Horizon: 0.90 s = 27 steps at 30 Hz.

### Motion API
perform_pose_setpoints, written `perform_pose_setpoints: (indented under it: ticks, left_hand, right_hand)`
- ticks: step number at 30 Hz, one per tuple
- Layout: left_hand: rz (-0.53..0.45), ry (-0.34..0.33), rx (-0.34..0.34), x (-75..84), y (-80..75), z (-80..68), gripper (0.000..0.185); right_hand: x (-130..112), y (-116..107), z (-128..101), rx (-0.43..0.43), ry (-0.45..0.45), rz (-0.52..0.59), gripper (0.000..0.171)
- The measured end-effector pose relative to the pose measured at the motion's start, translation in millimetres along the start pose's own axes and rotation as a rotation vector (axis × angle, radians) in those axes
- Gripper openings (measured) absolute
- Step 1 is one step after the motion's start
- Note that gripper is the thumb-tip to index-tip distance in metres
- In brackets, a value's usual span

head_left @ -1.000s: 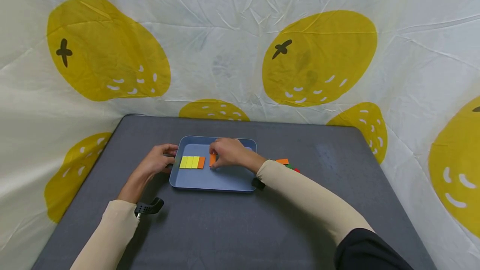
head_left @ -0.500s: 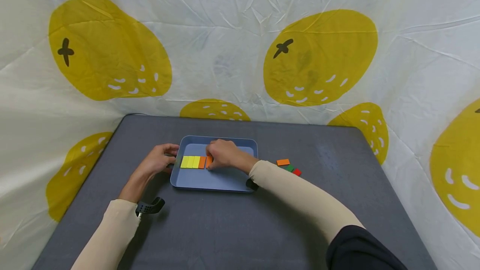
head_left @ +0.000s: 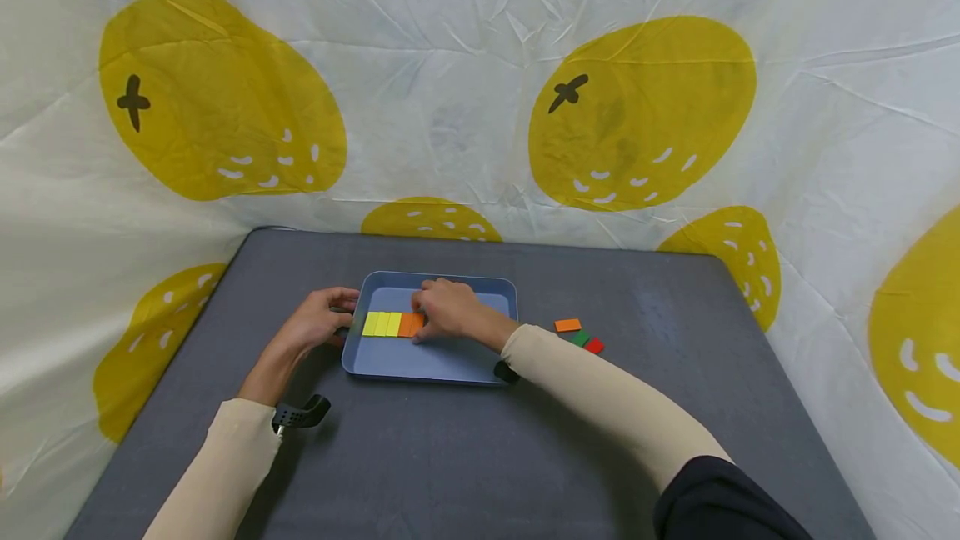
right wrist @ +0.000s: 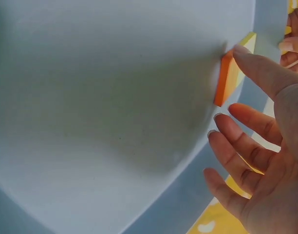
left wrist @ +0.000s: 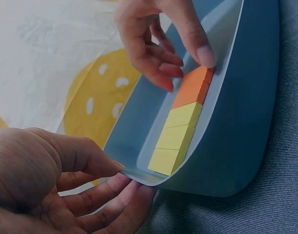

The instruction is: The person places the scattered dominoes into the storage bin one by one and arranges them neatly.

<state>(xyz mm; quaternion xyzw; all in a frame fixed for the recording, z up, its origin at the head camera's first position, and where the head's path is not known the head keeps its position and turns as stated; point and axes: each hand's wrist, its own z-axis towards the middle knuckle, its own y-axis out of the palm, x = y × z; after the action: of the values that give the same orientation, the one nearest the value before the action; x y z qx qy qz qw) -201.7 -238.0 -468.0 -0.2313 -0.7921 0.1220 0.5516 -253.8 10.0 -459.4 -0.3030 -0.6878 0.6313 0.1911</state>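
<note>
In the head view, a blue tray [head_left: 457, 363] lies on the table, with my left hand [head_left: 317, 322] at its left side. The left wrist view shows that thumb on the rim and the fingers bent against the outside, gripping the tray wall. A row of three yellow tiles [left wrist: 171, 139] and two orange ones lies inside. My right hand [head_left: 453, 308] is over the tray at the row's right end. Its thumb touches one end of the last orange tile [right wrist: 224, 82], and the index fingertip is right at the other end.
Right of the tray, an orange tile [head_left: 567, 325], a green tile [head_left: 581, 338] and a red tile [head_left: 594, 346] lie close together on the grey table [head_left: 450, 457]. Behind the table hangs a white cloth [head_left: 435, 107] printed with yellow fruit.
My right hand has moved left, sliding the orange tile until it lies against the other orange one in the row. My left hand has stayed at the tray's edge.
</note>
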Motion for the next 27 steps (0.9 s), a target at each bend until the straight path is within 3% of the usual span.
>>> perform_pose_setpoints:
  ticks: [17,27]
  left_hand:
    - [0.013,-0.014,0.008,-0.4,-1.5,1.5,0.054]
    - [0.01,-0.005,0.0,0.7,-0.3,0.3,0.053]
  right_hand:
    - [19.4,-29.1,-48.1,0.129,0.049,0.171,0.049]
    - [36.1,-38.5,-71.4,0.19,0.128,0.219,0.047]
